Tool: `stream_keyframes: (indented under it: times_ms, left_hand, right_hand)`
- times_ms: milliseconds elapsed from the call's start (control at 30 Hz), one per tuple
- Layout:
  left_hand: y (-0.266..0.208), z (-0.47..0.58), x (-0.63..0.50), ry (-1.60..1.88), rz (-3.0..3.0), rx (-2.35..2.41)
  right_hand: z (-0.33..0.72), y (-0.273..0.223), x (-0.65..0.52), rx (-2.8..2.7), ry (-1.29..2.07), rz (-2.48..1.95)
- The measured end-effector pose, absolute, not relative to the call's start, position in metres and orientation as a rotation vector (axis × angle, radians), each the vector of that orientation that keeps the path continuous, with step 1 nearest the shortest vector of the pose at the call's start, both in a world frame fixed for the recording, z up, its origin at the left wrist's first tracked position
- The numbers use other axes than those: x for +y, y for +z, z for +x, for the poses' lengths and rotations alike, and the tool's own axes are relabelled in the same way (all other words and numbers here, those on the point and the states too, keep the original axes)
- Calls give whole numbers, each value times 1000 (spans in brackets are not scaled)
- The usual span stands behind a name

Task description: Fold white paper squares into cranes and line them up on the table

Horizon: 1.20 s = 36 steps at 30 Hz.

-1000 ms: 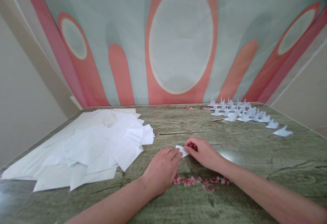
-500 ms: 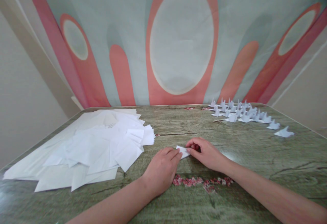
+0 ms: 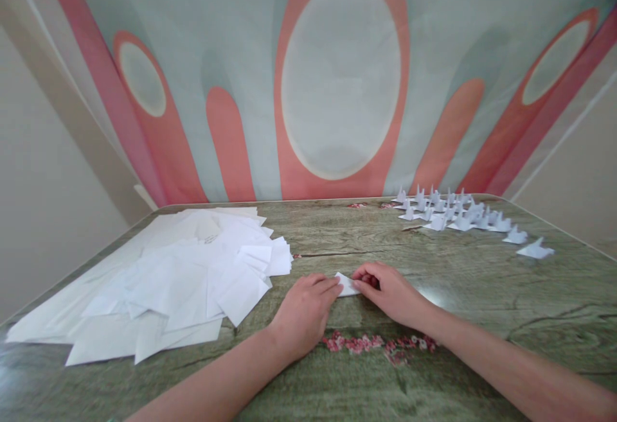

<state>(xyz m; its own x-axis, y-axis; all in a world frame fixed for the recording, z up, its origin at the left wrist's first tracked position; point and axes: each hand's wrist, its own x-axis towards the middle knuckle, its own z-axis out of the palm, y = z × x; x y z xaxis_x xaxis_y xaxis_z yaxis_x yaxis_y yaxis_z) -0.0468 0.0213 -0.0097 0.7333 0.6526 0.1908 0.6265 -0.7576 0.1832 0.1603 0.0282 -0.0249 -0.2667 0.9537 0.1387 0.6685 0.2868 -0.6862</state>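
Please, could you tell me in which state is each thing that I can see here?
Small paper: folded, on the table, between both hands
Left hand: fingers resting on the small paper
Right hand: thumb and finger at the small paper's edge
Loose sheets: unevenly piled, overlapping
Paper figures: folded, grouped

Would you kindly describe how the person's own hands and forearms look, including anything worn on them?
The left hand and right hand are ungloved, with no ring or watch that can be made out. The left forearm and right forearm show no sleeve along their visible length. Finer detail is too small to tell.
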Motion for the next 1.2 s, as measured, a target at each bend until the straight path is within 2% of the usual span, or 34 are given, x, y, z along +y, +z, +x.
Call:
stream_keyframes:
  times_ms: [1200]
  left_hand:
    - [-8,-44,18,372,2918,1057]
  right_hand:
    - [161,-29,27,-2208,554,-1309]
